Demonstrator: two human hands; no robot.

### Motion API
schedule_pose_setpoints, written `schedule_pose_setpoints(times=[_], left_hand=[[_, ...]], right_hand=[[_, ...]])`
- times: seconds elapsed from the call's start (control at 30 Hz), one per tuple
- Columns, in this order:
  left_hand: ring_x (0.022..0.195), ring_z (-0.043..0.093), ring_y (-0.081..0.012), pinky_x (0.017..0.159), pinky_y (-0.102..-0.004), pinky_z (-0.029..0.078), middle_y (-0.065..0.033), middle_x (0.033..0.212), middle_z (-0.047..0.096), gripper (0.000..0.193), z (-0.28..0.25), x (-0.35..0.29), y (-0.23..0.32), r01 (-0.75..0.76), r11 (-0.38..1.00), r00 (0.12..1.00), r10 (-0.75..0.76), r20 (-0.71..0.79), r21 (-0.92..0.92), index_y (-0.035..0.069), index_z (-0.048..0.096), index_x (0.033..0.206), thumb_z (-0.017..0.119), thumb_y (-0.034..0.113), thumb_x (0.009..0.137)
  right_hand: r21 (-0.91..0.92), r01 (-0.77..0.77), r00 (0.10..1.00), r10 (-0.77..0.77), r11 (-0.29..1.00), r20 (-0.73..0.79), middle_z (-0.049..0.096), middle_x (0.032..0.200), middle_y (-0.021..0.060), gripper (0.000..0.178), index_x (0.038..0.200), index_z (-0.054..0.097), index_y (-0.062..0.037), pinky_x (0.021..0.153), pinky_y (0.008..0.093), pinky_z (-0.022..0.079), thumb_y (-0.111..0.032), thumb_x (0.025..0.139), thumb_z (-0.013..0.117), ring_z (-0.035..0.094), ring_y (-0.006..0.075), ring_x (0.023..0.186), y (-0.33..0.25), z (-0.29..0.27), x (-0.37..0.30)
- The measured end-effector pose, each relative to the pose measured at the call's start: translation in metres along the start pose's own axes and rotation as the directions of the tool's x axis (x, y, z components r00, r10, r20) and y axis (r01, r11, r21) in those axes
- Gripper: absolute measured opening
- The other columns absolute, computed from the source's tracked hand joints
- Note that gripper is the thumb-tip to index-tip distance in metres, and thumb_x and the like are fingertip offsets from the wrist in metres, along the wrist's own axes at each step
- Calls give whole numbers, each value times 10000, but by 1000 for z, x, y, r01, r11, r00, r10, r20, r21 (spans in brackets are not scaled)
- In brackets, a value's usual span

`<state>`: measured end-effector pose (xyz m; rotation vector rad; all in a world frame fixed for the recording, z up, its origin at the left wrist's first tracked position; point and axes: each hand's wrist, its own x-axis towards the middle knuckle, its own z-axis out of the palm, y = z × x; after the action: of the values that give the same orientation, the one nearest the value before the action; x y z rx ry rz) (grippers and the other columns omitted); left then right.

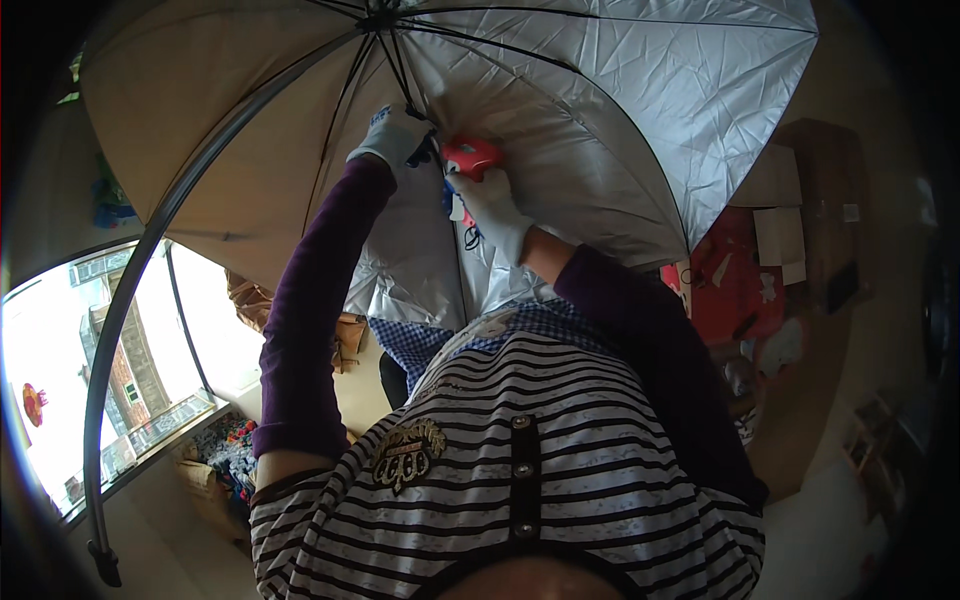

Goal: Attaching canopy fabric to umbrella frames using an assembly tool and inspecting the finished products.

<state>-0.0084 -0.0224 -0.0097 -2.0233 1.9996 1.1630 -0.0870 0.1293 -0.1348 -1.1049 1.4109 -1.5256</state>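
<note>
the open umbrella point(590, 150) lies ahead of both gloved hands, its long pole point(150, 238) running from hub point(378, 20) to lower left. the left hand point(393, 137), nearer the hub, curls beside a rib point(402, 78); its grip cannot be told. the right hand point(492, 212) holds a red tool point(474, 154).

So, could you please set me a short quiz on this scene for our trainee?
1. True or false: both hands are bare.
2. Which hand holds the red tool? A: left; B: right; C: neither.
3. Fill in: from the open umbrella, the shaft runs down toward the picture's lower ____ corner.

Key:
1. False: the left hand and the right hand are both gloved.
2. B.
3. Left.
</note>
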Motion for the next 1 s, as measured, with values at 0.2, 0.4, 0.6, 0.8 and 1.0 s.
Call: schedule_pose_setpoints(times=[0.2, 0.4, 0.6, 0.8, 1.0], left_hand=[[547, 667, -188, 510, -291, 532, -72, 667, 692, 184, -12, 33, -29, -184, 937, 979, 148, 138, 298, 68, 732, 846, 615, 210, 850], [593, 672, -138, 533, -259, 530, 14, 746, 705, 135, -8, 41, -13, -499, 557, 865, 272, 422, 664, 145, 748, 845, 625, 194, 822], [528, 630, -114, 452, -245, 480, -33, 659, 662, 131, -20, 26, -18, -484, 739, 866, 331, 374, 467, 54, 715, 827, 607, 127, 827], [621, 679, -134, 530, -268, 530, 13, 746, 701, 138, -18, 40, -29, -496, 714, 862, 337, 379, 494, 125, 745, 818, 634, 206, 817], [617, 677, -138, 531, -269, 531, 6, 737, 699, 116, -21, 54, -47, -638, 570, 770, 473, 428, 518, 122, 743, 815, 649, 190, 803]], right_hand=[[357, -607, 794, 524, 710, 308, 605, 711, -4, 124, 845, 606, -51, 500, 276, 464, -168, 855, 646, 599, 107, 593, -55, -7, -4], [340, -532, 836, 419, 776, 354, 634, 783, 36, 155, 956, 615, -37, 565, 298, 522, -163, 868, 636, 637, 155, 651, -10, -19, 7], [586, -772, 623, 476, 245, 621, 663, 888, 85, 283, 1071, 613, -29, 700, 360, 569, -229, 874, 649, 667, 221, 760, -33, -36, 14], [559, -813, 573, 401, 167, 714, 667, 930, 92, 319, 1093, 606, -33, 739, 387, 570, -260, 873, 654, 667, 225, 810, -36, -42, 19], [543, -817, 563, 476, 197, 675, 666, 923, 91, 309, 1082, 607, -37, 733, 385, 569, -259, 872, 655, 666, 220, 814, -42, -39, 19]])
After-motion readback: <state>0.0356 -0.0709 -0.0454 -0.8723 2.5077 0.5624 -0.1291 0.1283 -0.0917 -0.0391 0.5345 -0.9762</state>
